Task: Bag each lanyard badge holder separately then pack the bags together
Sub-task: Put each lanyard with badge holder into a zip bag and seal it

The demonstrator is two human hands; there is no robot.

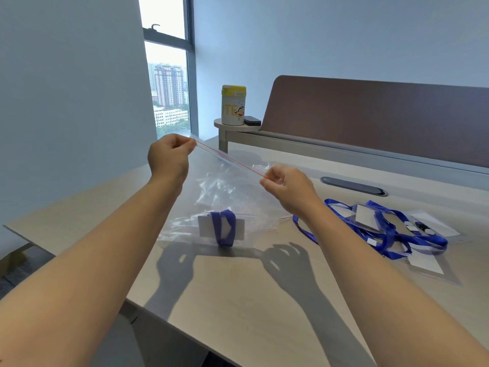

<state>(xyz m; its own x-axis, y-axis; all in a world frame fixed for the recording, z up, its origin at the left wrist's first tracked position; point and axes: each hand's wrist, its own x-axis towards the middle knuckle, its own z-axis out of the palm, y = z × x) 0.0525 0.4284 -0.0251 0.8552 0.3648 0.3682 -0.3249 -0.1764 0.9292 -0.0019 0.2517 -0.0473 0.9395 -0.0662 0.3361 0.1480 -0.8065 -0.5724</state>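
Item 1, clear zip bag [225, 186]: you hold it lifted above the surface [238, 287] by its red-lined top seal. Your left hand [169, 157] has its grip pinched closed on the far-left end of the seal; your right hand [287, 186] has its grip pinched closed on the other end. The seal is pulled taut between them, probably so the track lines up for pressing shut, or to let the contents settle to the bottom.

Item 2, bagged lanyard badge holder [222, 227]: a white card with a blue strap wound around it, lying at the bottom of the hanging bag, low over the middle of the surface. Whether it sits inside a smaller bag of its own cannot be told; the plastic layers blur together.

Item 3, loose lanyards [383, 229]: a tangle of blue straps with clear card sleeves, toward the right edge of the surface, lying on flat clear bags [434, 268]. They appear not yet bagged.

Item 4, yellow-lidded canister [233, 105]: on a small round shelf [219, 124] at the far edge, a dark flat object [252, 120] just beside it. Not part of the job.

Item 5, cable grommet [353, 186]: dark oval slot, far side of the surface.
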